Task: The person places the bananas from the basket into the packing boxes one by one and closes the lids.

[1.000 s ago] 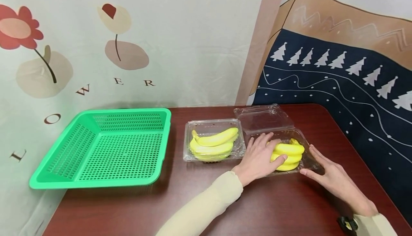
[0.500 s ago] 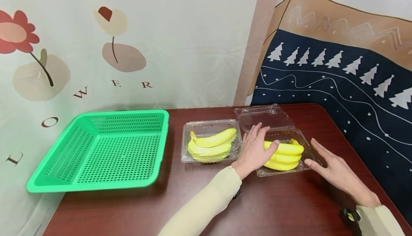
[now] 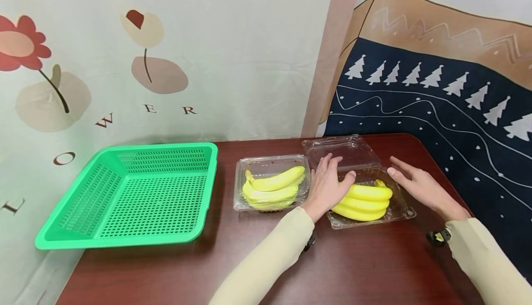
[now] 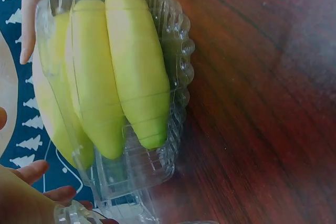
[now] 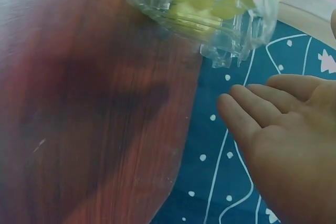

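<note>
A bunch of yellow bananas [image 3: 365, 201] lies in a clear plastic clamshell box [image 3: 401, 205] on the right of the table. Its lid [image 3: 341, 150] is folded back behind it. My left hand [image 3: 326, 187] is at the box's left side, fingers extended; whether it touches the box or the bananas I cannot tell. By the back right corner, my right hand [image 3: 421, 189] is held with its fingers straight and nothing in the palm, apart from the box in the right wrist view. Left of my left hand stands a second clear clamshell box [image 3: 245, 198] with bananas [image 3: 274, 187] inside.
A green perforated plastic basket [image 3: 199, 212] stands on the left of the dark red wooden table [image 3: 353, 268]. Printed cloth backdrops [image 3: 249, 64] rise behind the table and along its right side.
My left hand has slid left off the bananas toward the box's left edge. My right hand has left the front right side and moved back to the rear right corner. The lid stays folded back.
</note>
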A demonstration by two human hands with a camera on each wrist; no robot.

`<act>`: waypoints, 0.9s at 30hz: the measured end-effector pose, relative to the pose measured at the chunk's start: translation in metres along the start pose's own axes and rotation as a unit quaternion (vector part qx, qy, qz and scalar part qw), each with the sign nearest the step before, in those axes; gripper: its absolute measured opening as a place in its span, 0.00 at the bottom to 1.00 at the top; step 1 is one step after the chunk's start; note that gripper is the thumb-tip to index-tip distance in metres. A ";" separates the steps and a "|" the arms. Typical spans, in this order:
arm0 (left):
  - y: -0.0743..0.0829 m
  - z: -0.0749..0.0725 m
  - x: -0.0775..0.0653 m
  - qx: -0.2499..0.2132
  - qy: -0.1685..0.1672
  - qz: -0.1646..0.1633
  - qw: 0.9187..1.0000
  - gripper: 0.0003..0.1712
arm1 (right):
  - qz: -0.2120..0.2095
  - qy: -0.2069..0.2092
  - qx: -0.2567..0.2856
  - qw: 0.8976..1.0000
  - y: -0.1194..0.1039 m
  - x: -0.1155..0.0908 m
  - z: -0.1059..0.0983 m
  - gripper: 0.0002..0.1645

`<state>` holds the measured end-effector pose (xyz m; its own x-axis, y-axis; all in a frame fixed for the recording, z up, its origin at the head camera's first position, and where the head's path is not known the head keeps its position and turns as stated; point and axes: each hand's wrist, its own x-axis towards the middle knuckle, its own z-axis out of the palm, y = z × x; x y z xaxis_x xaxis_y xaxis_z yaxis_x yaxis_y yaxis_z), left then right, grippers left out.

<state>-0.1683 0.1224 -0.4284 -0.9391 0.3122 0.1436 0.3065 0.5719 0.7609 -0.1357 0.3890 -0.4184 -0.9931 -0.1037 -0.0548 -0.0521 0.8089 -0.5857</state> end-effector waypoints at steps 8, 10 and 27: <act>-0.002 0.004 0.005 -0.015 0.010 -0.009 1.000 0.32 | 0.048 -0.057 0.077 0.994 0.005 0.019 0.004 0.50; -0.002 0.005 0.006 -0.022 0.014 -0.006 1.000 0.32 | 0.048 -0.060 0.085 0.993 0.006 0.022 0.006 0.50; 0.003 0.013 0.012 -0.150 0.073 -0.083 0.982 0.36 | 0.059 -0.058 0.100 0.992 0.014 0.017 0.003 0.51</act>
<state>-0.1766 0.1377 -0.4324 -0.9912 0.1096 0.0745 0.1085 0.3488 0.9309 -0.1532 0.3971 -0.4300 -0.9715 -0.0911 -0.2188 0.0969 0.6899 -0.7174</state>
